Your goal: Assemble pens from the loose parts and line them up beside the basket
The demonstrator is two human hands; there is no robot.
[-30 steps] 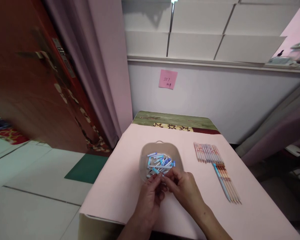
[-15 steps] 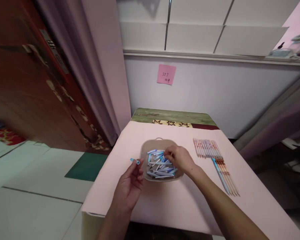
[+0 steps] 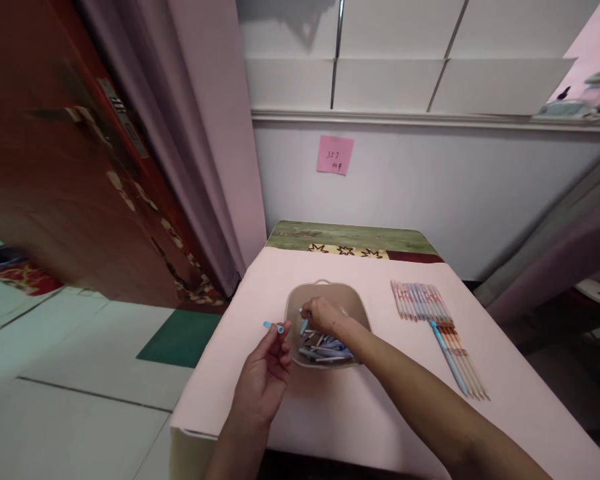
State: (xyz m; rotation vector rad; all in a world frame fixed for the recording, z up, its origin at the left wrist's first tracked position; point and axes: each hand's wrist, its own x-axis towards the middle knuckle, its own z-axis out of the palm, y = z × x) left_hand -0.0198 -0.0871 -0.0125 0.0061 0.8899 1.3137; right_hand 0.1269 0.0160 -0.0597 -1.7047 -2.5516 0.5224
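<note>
Head view, left hand [image 3: 264, 377] pinching cap [image 3: 273, 327] (blue)

We look from one head-worn camera, facing forward and tilted down over a table [image 3: 260, 293] in the lower middle of the frame. Our left hand [image 3: 267, 367] and right hand [image 3: 323, 315] show near the centre, at arm's reach; a wall [image 3: 405, 180] lies beyond, upper middle.
</note>
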